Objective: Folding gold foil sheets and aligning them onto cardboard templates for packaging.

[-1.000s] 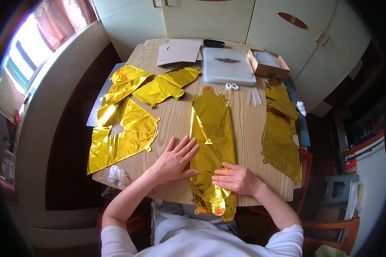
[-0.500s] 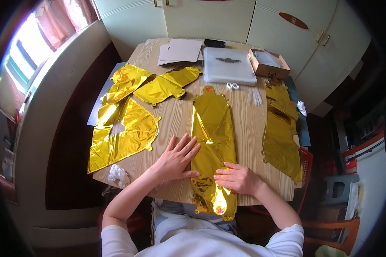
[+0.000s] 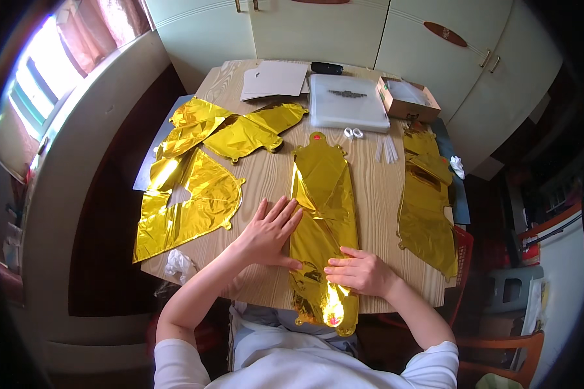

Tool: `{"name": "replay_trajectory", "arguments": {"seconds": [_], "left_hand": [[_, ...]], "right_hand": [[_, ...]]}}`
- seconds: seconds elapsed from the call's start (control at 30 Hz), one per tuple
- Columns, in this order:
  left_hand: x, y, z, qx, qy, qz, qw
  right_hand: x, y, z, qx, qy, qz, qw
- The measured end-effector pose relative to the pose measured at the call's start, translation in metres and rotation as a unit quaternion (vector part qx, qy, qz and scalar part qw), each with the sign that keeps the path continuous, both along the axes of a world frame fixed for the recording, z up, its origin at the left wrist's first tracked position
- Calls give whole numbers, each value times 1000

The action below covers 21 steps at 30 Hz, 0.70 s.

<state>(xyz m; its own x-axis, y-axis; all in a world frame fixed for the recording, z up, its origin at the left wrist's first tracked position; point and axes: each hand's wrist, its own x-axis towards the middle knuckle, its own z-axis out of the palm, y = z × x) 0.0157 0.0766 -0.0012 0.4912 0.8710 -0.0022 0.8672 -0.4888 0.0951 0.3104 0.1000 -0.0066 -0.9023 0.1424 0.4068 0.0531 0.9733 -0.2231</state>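
Observation:
A gold foil balloon [image 3: 321, 168], flat and folded into a long strip, lies lengthwise before me. Its near end hangs slightly over the table's front edge. Spread flat, my left hand [image 3: 272, 233] rests across the strip's left edge with fingertips on the foil. My right hand [image 3: 362, 270] lies on the lower right part of it, fingers stretched out and pointing left. Neither hand grips anything. More flat gold foil balloons [image 3: 201, 191] overlap on the left side of the table, and another gold foil piece [image 3: 425, 214] lies along the right side.
Toward the back are grey-white cards [image 3: 276, 79], a stack of clear plastic bags [image 3: 344, 107], a cardboard box [image 3: 412, 100] and a black object [image 3: 326, 67]. Two white rolls [image 3: 353, 133] and thin clear strips [image 3: 387, 150] sit nearer. Crumpled white tissue [image 3: 180, 264] lies at the front left.
My left hand has slid very slightly up along the foil's left edge. The right hand stays where it was, and the view has shifted a little.

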Motion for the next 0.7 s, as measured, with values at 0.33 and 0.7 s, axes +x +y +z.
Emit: {"name": "replay_trajectory", "arguments": {"seconds": [0.33, 0.7], "left_hand": [[-6, 48, 0, 14, 46, 36, 998], [-11, 78, 5, 37, 89, 51, 994]], "right_hand": [[-1, -1, 1, -15, 2, -9, 1000], [-1, 0, -1, -26, -2, -12, 1000]]}}
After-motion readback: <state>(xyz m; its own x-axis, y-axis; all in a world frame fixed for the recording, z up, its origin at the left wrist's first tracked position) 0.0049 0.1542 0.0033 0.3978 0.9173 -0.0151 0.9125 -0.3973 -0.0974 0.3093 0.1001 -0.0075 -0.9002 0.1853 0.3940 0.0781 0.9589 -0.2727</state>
